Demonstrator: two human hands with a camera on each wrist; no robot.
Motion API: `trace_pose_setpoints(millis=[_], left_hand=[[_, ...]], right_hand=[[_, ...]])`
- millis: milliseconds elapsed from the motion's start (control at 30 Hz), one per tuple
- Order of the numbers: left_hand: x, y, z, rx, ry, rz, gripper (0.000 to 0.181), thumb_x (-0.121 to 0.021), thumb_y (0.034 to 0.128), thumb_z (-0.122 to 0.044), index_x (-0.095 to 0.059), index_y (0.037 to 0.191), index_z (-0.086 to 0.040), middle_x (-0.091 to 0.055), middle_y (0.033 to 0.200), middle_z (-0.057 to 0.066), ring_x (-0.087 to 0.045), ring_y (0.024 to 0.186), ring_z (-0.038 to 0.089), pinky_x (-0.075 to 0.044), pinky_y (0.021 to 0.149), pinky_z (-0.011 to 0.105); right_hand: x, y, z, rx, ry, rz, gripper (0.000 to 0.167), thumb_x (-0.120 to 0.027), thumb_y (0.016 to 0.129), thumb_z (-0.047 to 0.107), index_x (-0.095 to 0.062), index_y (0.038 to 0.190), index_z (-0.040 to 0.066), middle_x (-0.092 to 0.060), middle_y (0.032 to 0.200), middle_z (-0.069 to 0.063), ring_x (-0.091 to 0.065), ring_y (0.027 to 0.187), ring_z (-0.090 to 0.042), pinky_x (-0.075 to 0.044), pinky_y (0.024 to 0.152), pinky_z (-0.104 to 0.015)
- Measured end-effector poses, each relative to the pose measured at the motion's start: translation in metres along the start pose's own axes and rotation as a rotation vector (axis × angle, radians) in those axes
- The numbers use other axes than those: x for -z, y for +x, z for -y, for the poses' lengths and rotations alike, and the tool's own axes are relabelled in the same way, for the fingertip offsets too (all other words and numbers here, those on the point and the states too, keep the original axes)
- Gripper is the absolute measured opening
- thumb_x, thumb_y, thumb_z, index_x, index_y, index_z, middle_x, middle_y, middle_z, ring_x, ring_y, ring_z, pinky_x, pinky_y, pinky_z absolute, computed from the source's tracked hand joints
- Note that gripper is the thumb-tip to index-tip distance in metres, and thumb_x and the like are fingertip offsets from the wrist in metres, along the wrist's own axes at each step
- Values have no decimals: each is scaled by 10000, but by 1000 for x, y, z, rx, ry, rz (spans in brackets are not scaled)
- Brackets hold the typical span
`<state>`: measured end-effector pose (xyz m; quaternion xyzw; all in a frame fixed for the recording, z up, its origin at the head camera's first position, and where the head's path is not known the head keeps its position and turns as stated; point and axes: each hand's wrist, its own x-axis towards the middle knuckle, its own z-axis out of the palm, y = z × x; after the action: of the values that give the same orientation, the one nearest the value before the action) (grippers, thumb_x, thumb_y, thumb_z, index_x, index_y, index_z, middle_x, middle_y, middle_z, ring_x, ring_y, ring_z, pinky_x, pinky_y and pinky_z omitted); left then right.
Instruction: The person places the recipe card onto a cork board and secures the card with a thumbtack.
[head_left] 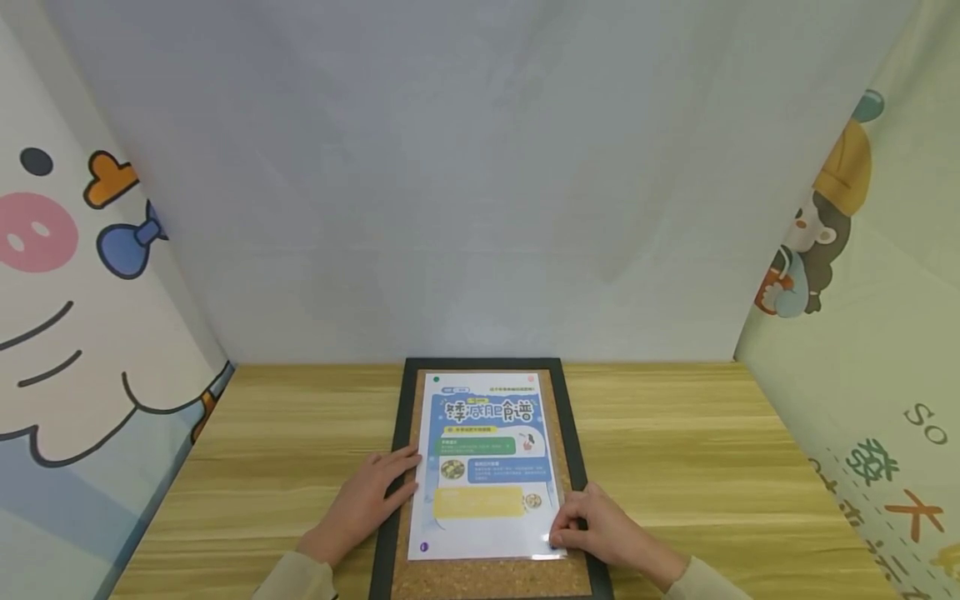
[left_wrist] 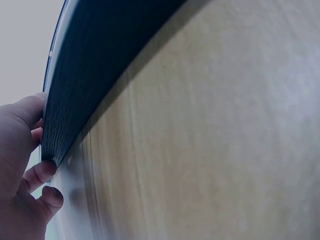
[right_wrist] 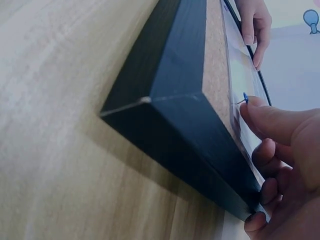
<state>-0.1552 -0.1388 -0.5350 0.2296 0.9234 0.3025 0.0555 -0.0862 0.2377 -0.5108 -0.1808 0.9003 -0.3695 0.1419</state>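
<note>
A printed sheet (head_left: 480,533) with a glossy surface lies on a cork board (head_left: 495,575) with a black frame (head_left: 387,533). Green (head_left: 437,379), pink and purple (head_left: 424,547) thumbtacks sit at three of its corners. At the lower right corner, my right hand (head_left: 596,525) pinches a blue thumbtack (right_wrist: 245,98), its thumb against the head. The metal point shows over the sheet in the right wrist view; whether it has entered the cork I cannot tell. My left hand (head_left: 367,500) rests on the frame's left side, fingers extended to the sheet's edge.
The board lies on a wood-grain table (head_left: 675,450). Behind it hangs a plain pale curtain (head_left: 480,208). Cloths with cartoon prints hang at the left (head_left: 75,333) and right (head_left: 862,333).
</note>
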Motion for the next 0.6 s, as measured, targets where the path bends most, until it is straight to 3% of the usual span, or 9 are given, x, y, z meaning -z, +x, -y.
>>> trace_pose_setpoints(millis=[267,600], left_hand=[[-1,0,0,7,-6,3,441,-680,1031,-248,-631,1426,-57,-523,1562,108,-488,1432,357,-271,1214,637],[0,1,0,1,2,2,436,-685,1028,-242,-634,1420,-57,-524,1560,112,-502,1415,367,-289,1207,630]], right_hand=[[-2,-4,1,77,-29,-51,125,-819,888,316,-794,812,220,-599,795,186,-339,759,-25,-266,656,-234],[-3,-6,5,65,-30,-63,124,-818,891,304,-804,810,211,-605,800,188,-325,756,-19,-264,656,-233]])
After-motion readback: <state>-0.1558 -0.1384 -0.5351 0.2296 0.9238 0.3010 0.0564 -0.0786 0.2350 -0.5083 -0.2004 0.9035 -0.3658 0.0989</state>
